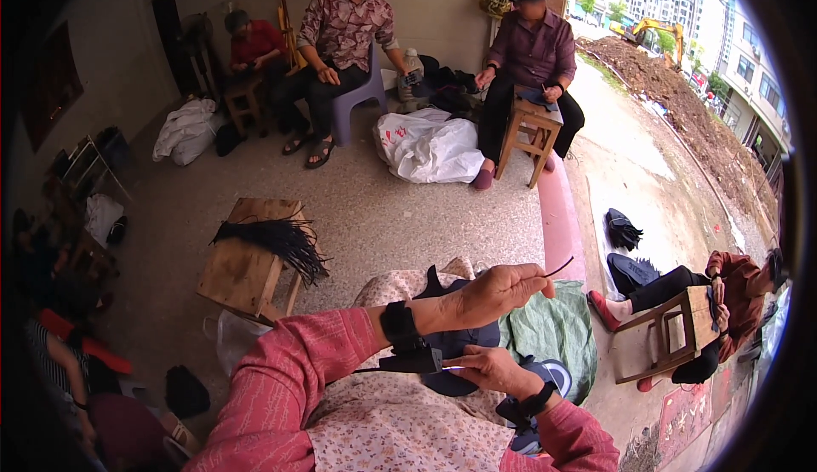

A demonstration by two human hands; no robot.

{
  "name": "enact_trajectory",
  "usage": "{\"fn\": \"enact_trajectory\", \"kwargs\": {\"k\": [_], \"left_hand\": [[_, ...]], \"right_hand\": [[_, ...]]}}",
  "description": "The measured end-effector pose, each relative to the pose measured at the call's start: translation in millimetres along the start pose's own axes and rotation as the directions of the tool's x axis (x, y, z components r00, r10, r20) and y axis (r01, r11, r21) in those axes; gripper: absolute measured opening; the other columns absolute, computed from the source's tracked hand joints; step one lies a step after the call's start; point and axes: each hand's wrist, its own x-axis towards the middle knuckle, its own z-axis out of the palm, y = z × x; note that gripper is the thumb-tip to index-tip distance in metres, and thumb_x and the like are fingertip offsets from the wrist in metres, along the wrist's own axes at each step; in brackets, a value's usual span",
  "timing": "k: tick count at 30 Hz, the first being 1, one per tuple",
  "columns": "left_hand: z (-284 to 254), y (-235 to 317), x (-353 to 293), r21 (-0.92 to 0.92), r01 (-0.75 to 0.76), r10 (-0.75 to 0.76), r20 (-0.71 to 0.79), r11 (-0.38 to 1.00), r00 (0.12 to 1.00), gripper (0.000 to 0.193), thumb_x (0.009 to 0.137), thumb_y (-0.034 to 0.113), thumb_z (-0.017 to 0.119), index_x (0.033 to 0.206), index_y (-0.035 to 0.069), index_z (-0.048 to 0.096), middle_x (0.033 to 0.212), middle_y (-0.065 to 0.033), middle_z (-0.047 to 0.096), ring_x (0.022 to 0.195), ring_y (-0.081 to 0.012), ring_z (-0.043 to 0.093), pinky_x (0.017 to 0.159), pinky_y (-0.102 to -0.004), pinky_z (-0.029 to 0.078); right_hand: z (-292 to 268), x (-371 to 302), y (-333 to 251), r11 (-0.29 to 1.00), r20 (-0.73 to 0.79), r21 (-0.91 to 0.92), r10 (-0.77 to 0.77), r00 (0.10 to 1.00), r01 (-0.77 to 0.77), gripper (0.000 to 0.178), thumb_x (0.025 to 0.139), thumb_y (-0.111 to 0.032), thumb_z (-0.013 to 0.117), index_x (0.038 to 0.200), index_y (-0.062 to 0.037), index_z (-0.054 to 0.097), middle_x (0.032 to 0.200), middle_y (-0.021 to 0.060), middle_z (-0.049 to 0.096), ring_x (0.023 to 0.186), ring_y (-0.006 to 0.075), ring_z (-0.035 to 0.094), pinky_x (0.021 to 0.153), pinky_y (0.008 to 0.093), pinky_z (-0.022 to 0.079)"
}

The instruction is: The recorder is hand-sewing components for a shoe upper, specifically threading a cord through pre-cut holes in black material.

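Observation:
My left hand (504, 293) stretches across to the right, thumb and fingers pinched on a thin dark cord (559, 266) whose end sticks out past the fingertips. Closer to my body, my right hand (498, 370) is closed, with a slim pale piece (456, 367) showing at its fingertips. That piece points at a black wedge-shaped thing (413, 361) below my left forearm; whether they touch, I cannot tell. Beneath both hands, dark blue fabric (477, 336) lies over my floral apron (400, 438). Dark bands circle both wrists.
A wooden stool (230, 280) ahead to the left carries a bundle of black cords (285, 238). Green sheeting (557, 336) lies at my right. Several people sit around, one at a stool (681, 336) on the right. A white sack (430, 148) lies on the far floor.

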Motion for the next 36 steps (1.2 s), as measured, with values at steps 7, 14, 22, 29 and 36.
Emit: {"fn": "enact_trajectory", "kwargs": {"k": [7, 14, 22, 29, 36], "left_hand": [[0.2, -1.7, 0.6, 0.038, -0.007, 0.007, 0.002, 0.999, 1.000, 0.028, 0.106, 0.025, 0.046, 0.112, 0.003, 0.062, 0.073, 0.0096, 0.036, 0.065, -0.0008, 0.033, 0.055, -0.0163, 0.029], [-0.7, -4.0, 0.3, 0.041, -0.008, 0.008, 0.017, 0.999, 1.000, 0.029, 0.106, 0.026, 0.045, 0.112, 0.003, 0.063, 0.075, 0.0092, 0.039, 0.066, -0.0009, 0.034, 0.056, -0.0163, 0.030], [-1.1, -0.7, -1.3, 0.108, -0.015, 0.014, 0.015, 0.994, 1.000, 0.029, 0.106, 0.026, 0.045, 0.112, 0.004, 0.063, 0.077, 0.0081, 0.042, 0.067, -0.0020, 0.036, 0.059, -0.0171, 0.033], [-0.9, -0.6, -1.0, 0.086, -0.010, 0.008, 0.028, 0.996, 1.000, 0.029, 0.106, 0.026, 0.045, 0.113, 0.004, 0.062, 0.076, 0.0087, 0.039, 0.067, -0.0020, 0.034, 0.058, -0.0177, 0.032], [-1.2, -0.3, -1.2, 0.069, -0.015, 0.013, 0.026, 0.997, 1.000, 0.029, 0.106, 0.025, 0.045, 0.112, 0.003, 0.062, 0.075, 0.0092, 0.037, 0.066, -0.0015, 0.034, 0.057, -0.0176, 0.031]], "right_hand": [[1.6, -1.3, 2.8, 1.000, -0.005, -0.006, -0.011, 1.000, 0.011, 0.022, 0.089, -0.021, 0.067, 0.111, -0.0191, 0.073, 0.077, 0.0052, 0.057, 0.065, 0.0278, 0.062, 0.056, 0.0377, 0.049], [1.5, -0.8, 2.2, 1.000, -0.016, 0.001, -0.023, 1.000, 0.023, 0.022, 0.090, -0.021, 0.067, 0.111, -0.0197, 0.073, 0.077, 0.0051, 0.057, 0.064, 0.0275, 0.061, 0.055, 0.0374, 0.049], [4.4, -1.2, 5.6, 1.000, -0.014, -0.013, -0.016, 1.000, 0.016, 0.023, 0.090, -0.022, 0.067, 0.112, -0.0211, 0.073, 0.077, 0.0046, 0.057, 0.065, 0.0268, 0.062, 0.055, 0.0370, 0.049], [4.6, -1.5, 6.9, 0.999, -0.020, -0.020, -0.033, 0.999, 0.032, 0.023, 0.090, -0.022, 0.067, 0.112, -0.0215, 0.072, 0.077, 0.0041, 0.058, 0.065, 0.0261, 0.062, 0.054, 0.0369, 0.049], [6.1, -2.3, 8.9, 1.000, -0.019, -0.011, -0.022, 1.000, 0.021, 0.024, 0.090, -0.022, 0.067, 0.113, -0.0220, 0.072, 0.076, 0.0042, 0.057, 0.065, 0.0266, 0.061, 0.054, 0.0372, 0.049]]}}
